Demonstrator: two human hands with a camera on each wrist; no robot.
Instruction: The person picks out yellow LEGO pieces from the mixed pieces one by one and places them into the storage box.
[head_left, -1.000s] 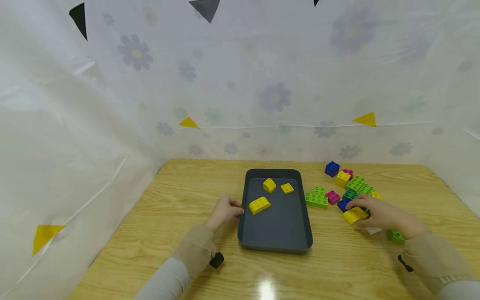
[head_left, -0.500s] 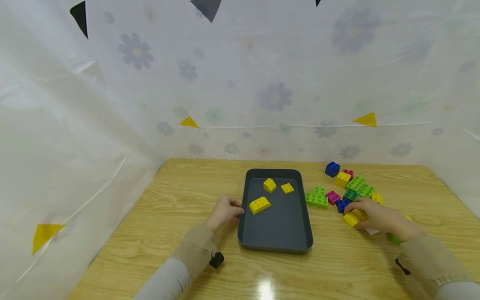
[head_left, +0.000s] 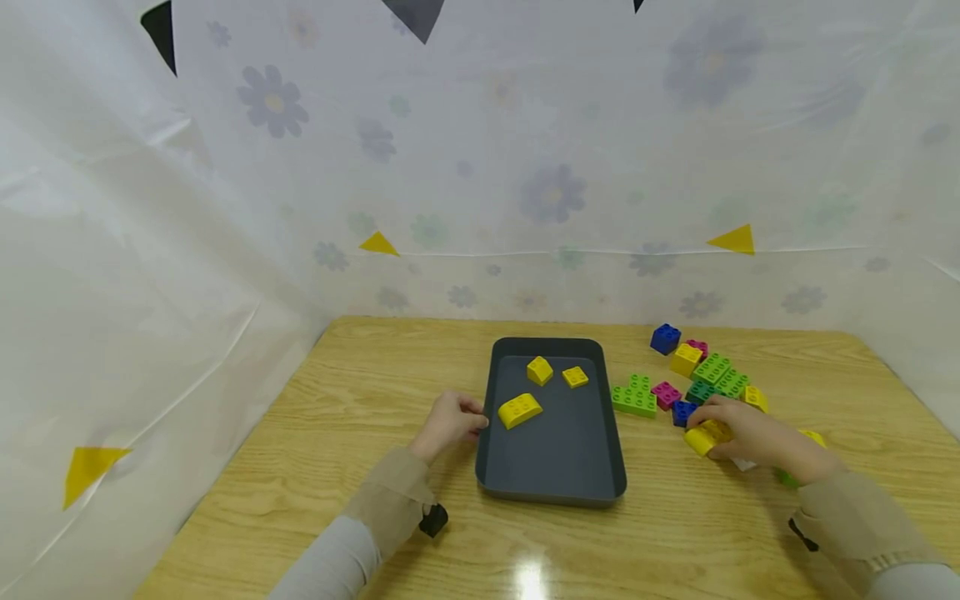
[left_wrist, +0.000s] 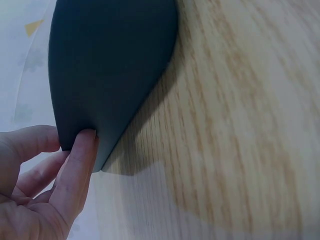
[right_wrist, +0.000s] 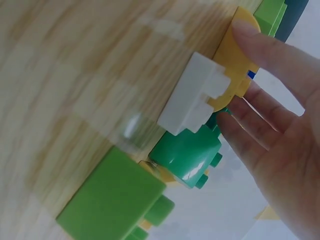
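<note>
Yellow is the colour of the curved block [head_left: 701, 441], which the right hand [head_left: 761, 433] pinches between thumb and curled fingers, at the right of the frame. It is low near the surface [head_left: 360, 375]; if it touches, I cannot tell. At centre left, the left hand [head_left: 447, 425] pinches the left wall of the dark tray [head_left: 555, 462], thumb and fingers nearly closed.

Compared with one second ago, the right hand is slightly moved and the held block is turned a little. Therefore the blue block [head_left: 683, 413] shows more, and a yellow piece [head_left: 812, 437] appears behind the wrist, while the wrist now covers most of the green block [head_left: 788, 478]. I judge that the grip is being adjusted and the carrying has not begun. The tray stays in the middle, with the same arched block [head_left: 519, 411], sloped block [head_left: 539, 372] and flat block [head_left: 575, 377] inside; the left hand stays also.
</note>
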